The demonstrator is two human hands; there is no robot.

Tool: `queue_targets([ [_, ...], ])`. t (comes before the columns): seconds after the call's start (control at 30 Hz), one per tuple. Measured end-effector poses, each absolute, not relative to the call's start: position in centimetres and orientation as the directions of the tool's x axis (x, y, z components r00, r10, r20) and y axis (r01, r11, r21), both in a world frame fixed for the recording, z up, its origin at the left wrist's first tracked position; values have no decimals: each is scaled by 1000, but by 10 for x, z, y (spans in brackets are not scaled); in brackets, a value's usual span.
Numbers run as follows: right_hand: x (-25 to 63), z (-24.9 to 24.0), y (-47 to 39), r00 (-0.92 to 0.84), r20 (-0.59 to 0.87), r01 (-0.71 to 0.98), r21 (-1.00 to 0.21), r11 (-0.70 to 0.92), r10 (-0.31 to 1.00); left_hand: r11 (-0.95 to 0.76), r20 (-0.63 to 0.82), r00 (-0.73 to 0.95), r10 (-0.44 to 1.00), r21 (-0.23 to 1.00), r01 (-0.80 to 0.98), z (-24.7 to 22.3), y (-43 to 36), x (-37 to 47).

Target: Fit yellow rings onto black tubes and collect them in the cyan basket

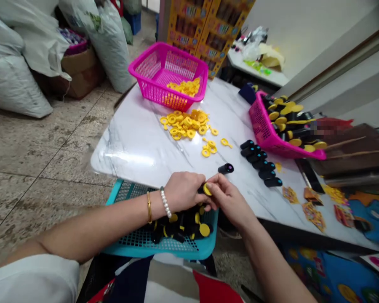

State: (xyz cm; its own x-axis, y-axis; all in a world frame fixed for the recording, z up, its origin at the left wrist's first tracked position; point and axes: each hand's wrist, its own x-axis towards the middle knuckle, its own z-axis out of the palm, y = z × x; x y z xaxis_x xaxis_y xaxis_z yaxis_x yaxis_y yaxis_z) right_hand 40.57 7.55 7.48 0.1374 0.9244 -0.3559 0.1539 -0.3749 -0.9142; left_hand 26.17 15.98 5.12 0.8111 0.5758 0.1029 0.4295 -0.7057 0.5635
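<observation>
Both my hands meet over the front of the table. My left hand is wrapped round a small black cylinder with a yellow cap at its end. The fingers of my right hand pinch that yellow cap from the other side. Just beyond, a black cylinder lies on the marble-patterned table. Below my hands a teal basket holds several black cylinders with yellow caps. A heap of yellow ring-shaped pieces with tabs lies farther back, a few apart from it.
A pink basket with more yellow pieces stands at the back. Another pink basket at right is full of capped black cylinders. Near it lies a row of black cylinders. Small orange packets lie at right; white sacks stand on the floor.
</observation>
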Motion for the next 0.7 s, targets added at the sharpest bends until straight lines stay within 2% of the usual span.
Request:
queue_targets([
  [0.13,389,78,61,180,-268,267,-913,-309,947,-729,62,829,556,515,450,57,150,254],
  [0.23,373,71,35,187,-172,421,-876,-237,967,-814,65,928,367,505,286,67,153,238],
  [0.3,365,64,16,167,-164,487,-843,-226,972,-809,14,971,237,557,189,76,159,229],
  [0.33,363,62,7,156,-170,500,-836,-226,973,-786,-9,973,229,589,190,80,163,228],
  [0.4,368,63,-3,161,-160,492,-842,-220,974,-728,-2,946,325,637,252,86,173,236],
  [0.47,387,70,-4,274,-74,478,-855,-202,959,-679,66,884,463,668,305,85,183,256],
  [0.53,423,79,1,505,86,485,-851,-200,859,-648,124,834,537,694,315,80,191,284],
  [0.6,470,83,6,725,248,488,-843,-226,643,-647,138,823,551,694,316,72,196,311],
  [0.67,519,80,12,826,362,504,-818,-278,432,-671,140,826,546,664,331,66,199,330],
  [0.7,540,76,14,843,382,507,-799,-322,379,-682,137,828,544,647,342,64,200,335],
])
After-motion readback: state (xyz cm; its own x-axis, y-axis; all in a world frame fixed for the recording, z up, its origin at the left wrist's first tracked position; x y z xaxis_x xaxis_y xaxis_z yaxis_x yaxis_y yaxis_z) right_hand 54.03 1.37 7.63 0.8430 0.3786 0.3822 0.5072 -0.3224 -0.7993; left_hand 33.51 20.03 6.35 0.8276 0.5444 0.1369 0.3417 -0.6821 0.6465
